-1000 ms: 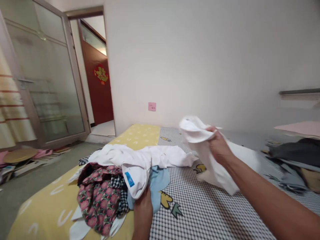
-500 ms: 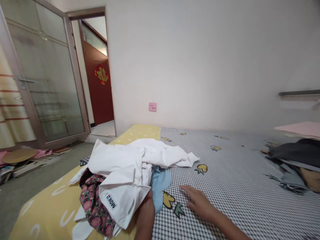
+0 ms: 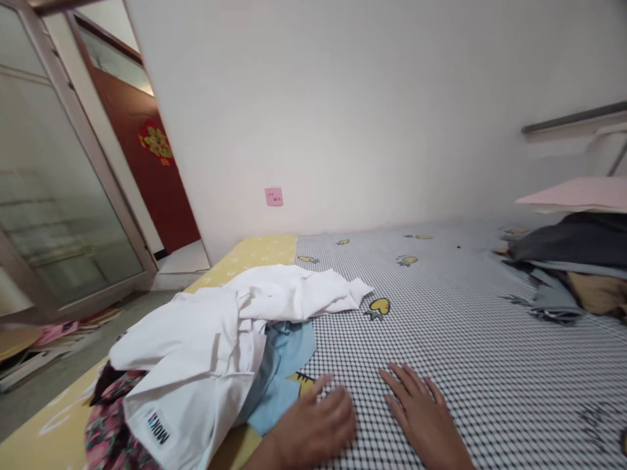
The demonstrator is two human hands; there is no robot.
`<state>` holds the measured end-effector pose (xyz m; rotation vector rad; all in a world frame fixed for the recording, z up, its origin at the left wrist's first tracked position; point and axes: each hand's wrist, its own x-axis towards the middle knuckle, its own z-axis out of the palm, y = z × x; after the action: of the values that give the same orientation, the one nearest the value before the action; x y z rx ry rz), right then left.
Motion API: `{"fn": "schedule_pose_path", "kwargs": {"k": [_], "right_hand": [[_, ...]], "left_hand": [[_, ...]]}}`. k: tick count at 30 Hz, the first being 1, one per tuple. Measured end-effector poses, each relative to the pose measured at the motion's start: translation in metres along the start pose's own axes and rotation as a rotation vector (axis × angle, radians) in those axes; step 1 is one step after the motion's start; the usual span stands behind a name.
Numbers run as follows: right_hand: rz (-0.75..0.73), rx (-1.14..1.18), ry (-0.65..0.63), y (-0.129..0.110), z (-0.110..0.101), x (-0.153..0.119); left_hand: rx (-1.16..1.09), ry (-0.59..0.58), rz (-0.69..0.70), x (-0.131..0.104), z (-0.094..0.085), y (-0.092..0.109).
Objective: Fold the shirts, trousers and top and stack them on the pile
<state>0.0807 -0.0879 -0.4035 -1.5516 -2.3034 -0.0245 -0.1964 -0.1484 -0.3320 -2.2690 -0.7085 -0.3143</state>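
My left hand (image 3: 316, 424) is over the checked bed cover, just right of the light blue cloth (image 3: 289, 352). Its fingers are loosely bent and slightly blurred, with no cloth in them. To its right, my right hand (image 3: 421, 408) lies palm down on the checked sheet (image 3: 441, 326), fingers spread. A white garment (image 3: 196, 333) with a printed label is heaped left of both hands, partly over the light blue cloth. Under its near left side shows a dark floral cloth (image 3: 115, 418) with pink flowers.
A stack of dark and brown folded clothes (image 3: 578, 261) sits at the right, a pink flat item (image 3: 578, 192) above it. The bed meets a white wall with a pink note (image 3: 273, 196). A glass door (image 3: 53, 170) and floor items stand left.
My left hand has come out from beneath the white garment and moved right. My right hand has flattened with fingers spread. The view has turned rightward, and the garment lies lower on its left.
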Motion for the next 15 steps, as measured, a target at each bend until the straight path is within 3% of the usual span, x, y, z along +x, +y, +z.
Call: {"fn": "schedule_pose_path", "kwargs": {"k": [3, 5, 7, 10, 13, 15], "right_hand": [[-0.002, -0.018, 0.081, 0.007, 0.011, -0.001], [-0.010, -0.024, 0.128, 0.009, 0.018, -0.001], [-0.010, -0.016, 0.137, 0.010, 0.022, -0.001], [0.028, 0.013, 0.113, 0.009, 0.023, 0.002], [0.056, 0.037, 0.086, 0.008, 0.020, 0.004], [0.060, 0.044, 0.059, 0.007, 0.015, 0.005]], "left_hand": [[0.134, -0.120, -0.308, 0.048, 0.023, -0.069], [0.165, -0.278, -0.610, 0.069, 0.045, -0.115], [0.131, -0.474, -0.886, 0.076, 0.065, -0.146], [0.005, -0.699, -1.066, 0.069, 0.079, -0.163], [-0.041, -0.768, -1.104, 0.057, 0.074, -0.163], [-0.022, -0.784, -1.133, 0.052, 0.061, -0.168]]}}
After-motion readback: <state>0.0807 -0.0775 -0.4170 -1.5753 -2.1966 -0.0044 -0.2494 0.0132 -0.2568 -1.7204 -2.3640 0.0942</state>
